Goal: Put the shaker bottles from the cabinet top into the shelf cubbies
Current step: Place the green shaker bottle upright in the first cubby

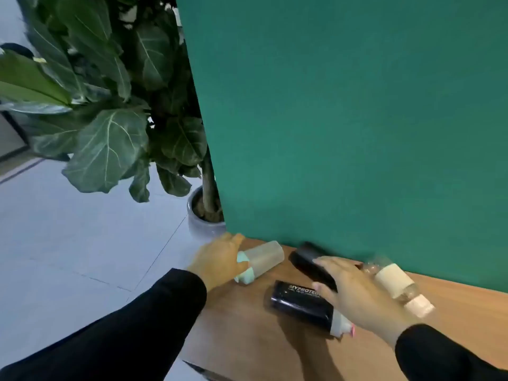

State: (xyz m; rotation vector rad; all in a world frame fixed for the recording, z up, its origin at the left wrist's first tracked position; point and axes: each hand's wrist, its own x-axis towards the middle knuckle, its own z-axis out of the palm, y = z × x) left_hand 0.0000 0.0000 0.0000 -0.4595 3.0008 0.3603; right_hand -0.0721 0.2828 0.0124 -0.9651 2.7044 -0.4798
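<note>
Several shaker bottles lie on their sides on the wooden cabinet top. My left hand closes around the mint-green lid end of a frosted clear bottle at the top's left corner. My right hand curls over a black bottle that lies against the green wall. A second black bottle, with white lettering and a white lid, rests just in front of that hand, untouched. To the right lies a clear bottle with a cream label and a pale pink lid. No shelf cubbies are in view.
A green wall panel rises right behind the bottles. A large leafy plant in a grey pot stands on the pale tiled floor, left of the cabinet. The cabinet's left edge runs diagonally below my left forearm.
</note>
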